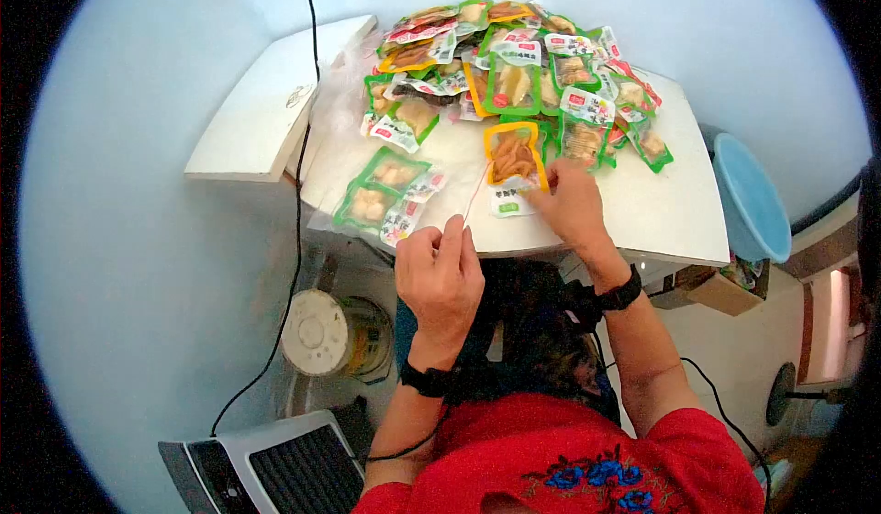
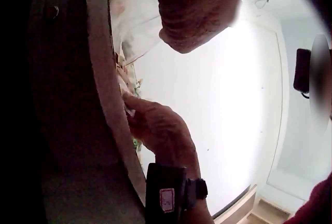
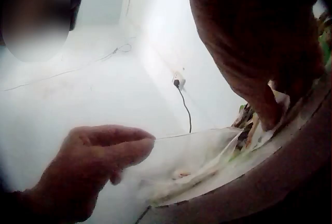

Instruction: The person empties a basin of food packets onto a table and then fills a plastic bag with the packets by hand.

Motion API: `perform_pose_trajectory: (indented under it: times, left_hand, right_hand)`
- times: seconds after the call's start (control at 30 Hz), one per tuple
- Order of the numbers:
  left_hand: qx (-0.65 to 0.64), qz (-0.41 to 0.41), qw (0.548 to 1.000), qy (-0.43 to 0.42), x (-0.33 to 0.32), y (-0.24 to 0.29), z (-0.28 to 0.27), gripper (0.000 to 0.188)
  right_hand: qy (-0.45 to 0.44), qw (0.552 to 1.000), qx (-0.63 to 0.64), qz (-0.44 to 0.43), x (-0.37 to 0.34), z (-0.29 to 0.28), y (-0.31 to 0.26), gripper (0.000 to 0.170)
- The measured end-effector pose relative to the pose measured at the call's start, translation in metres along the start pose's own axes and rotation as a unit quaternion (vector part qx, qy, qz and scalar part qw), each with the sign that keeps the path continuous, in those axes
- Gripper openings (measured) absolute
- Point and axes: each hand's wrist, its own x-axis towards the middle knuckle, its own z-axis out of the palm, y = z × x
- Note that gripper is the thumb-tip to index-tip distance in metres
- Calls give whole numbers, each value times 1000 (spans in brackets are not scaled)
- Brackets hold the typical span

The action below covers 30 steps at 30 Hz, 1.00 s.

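Note:
My left hand [image 1: 439, 275] [image 3: 91, 167] pinches the end of a thin, pale reddish strand [image 1: 478, 193] [image 3: 192, 134] between thumb and fingers. The strand runs taut toward an orange-edged packet [image 1: 514, 156] of brown food. At that packet's lower right corner, the fingers and thumb of my right hand [image 1: 574, 206] [image 2: 163, 130] grip its edge. Two green-edged clear packets [image 1: 372, 204] of pale food lie joined side by side, left of the strand. In the right wrist view, the right hand [image 3: 249, 42] hides part of the packet.
Many packets [image 1: 514, 78] lie heaped at the back of the white table [image 1: 679, 202]. Clear plastic film [image 1: 335, 119] spreads at its left side. A black cable [image 1: 301, 174] hangs at the left, a blue basin [image 1: 751, 197] stands right, and a lidded bucket [image 1: 317, 332] is below.

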Motion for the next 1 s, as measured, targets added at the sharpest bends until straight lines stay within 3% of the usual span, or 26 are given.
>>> perform_pose_trajectory:
  times: [0.03, 0.13, 0.23, 0.37, 0.47, 0.57, 0.67, 0.8, 1.0]
  left_hand:
    - [-10, -3, 1000, 3, 0, -2, 1, 19]
    - [-25, 1, 1000, 16, 0, -4, 4, 17]
    - [-19, -4, 1000, 8, 2, -4, 5, 15]
    - [-3, -11, 1000, -20, 4, 2, 5, 11]
    - [-11, -15, 1000, -8, 4, 1, 8, 9]
    - [-29, -28, 999, -15, 5, -1, 7, 9]
    - [-55, -59, 996, -30, 6, 3, 4, 9]
    - [-64, -52, 996, -20, 8, 6, 4, 10]
    - [-88, -39, 995, 2, 5, 3, 6, 13]
  right_hand:
    - [-20, 998, 53, 26, 2, -1, 1, 35]
    - [72, 981, 179, 11, -3, -1, 5, 23]
    - [123, 965, 229, 40, -14, -23, -7, 17]
    - [114, 970, 212, 37, -18, -38, 2, 12]
    - [143, 939, 311, 14, -17, -37, 13, 14]
    - [54, 901, 421, 86, -32, -55, -1, 12]
    - [-53, 831, 532, 156, -47, -57, -7, 14]
    - [-125, 743, 640, 149, -55, -44, -16, 20]
    - [-151, 688, 693, 154, -45, -14, -39, 22]
